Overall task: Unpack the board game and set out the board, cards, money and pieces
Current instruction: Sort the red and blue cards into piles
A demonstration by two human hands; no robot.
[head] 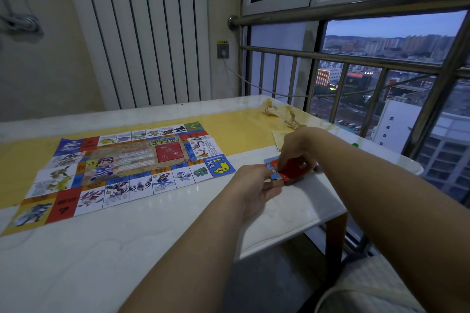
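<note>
The paper game board [122, 173] lies unfolded and flat on the left half of the white table [101, 262], its blue start corner pointing right. Just right of the board, both hands meet over a small stack of red and blue cards [284, 170]. My left hand [254, 185] holds the stack from below and the side, fingers curled under it. My right hand [297, 150] comes from above and pinches the red cards at the top. The lower cards are partly hidden by the fingers.
A crumpled beige wrapper [282, 113] and a flat paper sheet [279, 137] lie at the table's far right. A small green thing [355, 145] peeks out behind my right forearm. The table's right edge runs along a metal railing [356, 58] and window. A radiator stands behind.
</note>
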